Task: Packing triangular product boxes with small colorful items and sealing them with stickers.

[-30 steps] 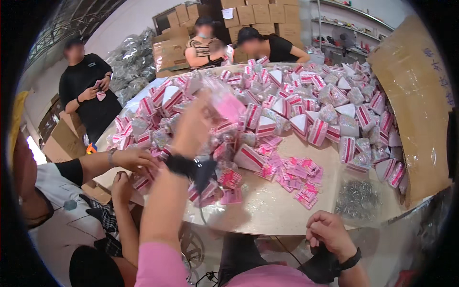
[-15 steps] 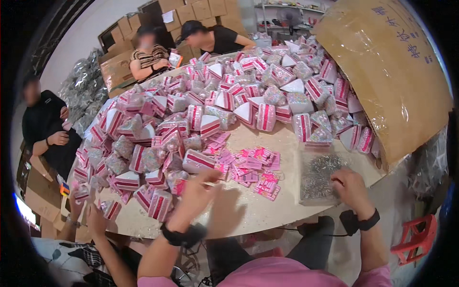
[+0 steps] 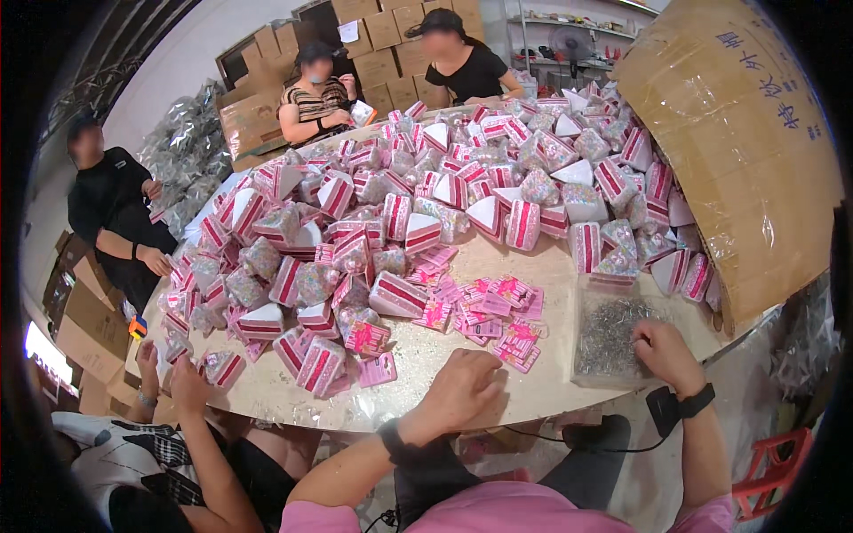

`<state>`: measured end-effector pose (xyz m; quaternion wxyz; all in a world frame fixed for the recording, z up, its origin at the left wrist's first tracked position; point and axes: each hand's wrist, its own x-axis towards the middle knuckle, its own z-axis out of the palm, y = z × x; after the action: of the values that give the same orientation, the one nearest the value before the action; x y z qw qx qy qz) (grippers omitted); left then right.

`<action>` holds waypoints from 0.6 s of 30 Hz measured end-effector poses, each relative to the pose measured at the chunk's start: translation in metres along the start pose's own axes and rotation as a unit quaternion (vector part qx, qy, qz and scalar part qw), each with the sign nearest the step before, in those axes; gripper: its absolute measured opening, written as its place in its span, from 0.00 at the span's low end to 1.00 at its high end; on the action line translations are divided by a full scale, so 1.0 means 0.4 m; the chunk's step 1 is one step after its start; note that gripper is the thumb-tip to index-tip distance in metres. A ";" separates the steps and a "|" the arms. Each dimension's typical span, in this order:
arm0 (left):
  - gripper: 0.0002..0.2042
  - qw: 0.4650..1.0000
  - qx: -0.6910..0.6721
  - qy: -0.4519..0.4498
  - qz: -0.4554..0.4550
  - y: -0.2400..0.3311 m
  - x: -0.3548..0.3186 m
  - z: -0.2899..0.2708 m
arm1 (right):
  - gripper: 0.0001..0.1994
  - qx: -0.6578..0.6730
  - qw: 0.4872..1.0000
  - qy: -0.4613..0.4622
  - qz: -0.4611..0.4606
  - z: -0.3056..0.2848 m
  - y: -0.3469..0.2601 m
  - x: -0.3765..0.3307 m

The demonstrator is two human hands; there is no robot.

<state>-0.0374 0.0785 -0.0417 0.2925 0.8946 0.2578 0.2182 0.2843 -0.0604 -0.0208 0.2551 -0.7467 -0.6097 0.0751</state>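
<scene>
My left hand (image 3: 459, 393) is over the near part of the table, just in front of a scatter of pink printed cards (image 3: 484, 306). Its fingers are loosely bent and apart, with nothing visible in them. At a clear plastic box (image 3: 613, 384) of small silvery metal pieces (image 3: 613, 338), my right hand (image 3: 668, 354) hangs over the right side. Its fingers are curled and pinched; what they hold, if anything, is hidden. One pink card (image 3: 378, 369) lies beside a cake-slice-shaped toy (image 3: 320, 366) at the pile's near edge.
A big heap of wrapped pink-and-white cake-slice toys (image 3: 422, 233) covers the table's far and left parts. A large cardboard box (image 3: 720, 133) leans over the right side. At my left, a co-worker's hands (image 3: 188, 386) work at the table edge; other people stand or sit beyond.
My left hand has moved from the toy pile rightward and nearer to me, in front of the cards, uncovering a pink card. My right hand stays at the box. The view has shifted slightly.
</scene>
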 end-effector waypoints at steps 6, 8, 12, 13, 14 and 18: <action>0.15 1.000 0.003 0.019 0.020 -0.022 -0.008 0.022 | 0.06 -0.003 1.000 -0.022 -0.016 0.003 -0.044 0.003; 0.15 1.000 0.007 0.018 0.022 -0.018 -0.005 0.023 | 0.06 -0.010 0.999 -0.009 -0.034 0.013 -0.021 0.008; 0.14 1.000 -0.002 0.014 0.020 -0.021 -0.002 0.019 | 0.05 0.024 1.000 -0.007 -0.001 0.010 -0.018 0.019; 0.14 1.000 -0.009 0.010 0.017 -0.024 -0.001 0.018 | 0.06 0.030 1.000 0.009 0.001 0.011 -0.011 0.019; 0.14 1.000 -0.012 0.015 0.019 -0.023 -0.001 0.018 | 0.06 0.037 0.999 0.024 0.002 0.011 0.001 0.019; 0.14 0.999 -0.020 0.029 0.030 -0.027 -0.003 0.021 | 0.06 0.083 0.992 0.087 -0.027 -0.021 -0.002 0.024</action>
<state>-0.0373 0.0817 -0.0549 0.2959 0.8894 0.2349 0.2573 0.2896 -0.0535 -0.0115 0.3707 -0.7100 -0.5964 0.0533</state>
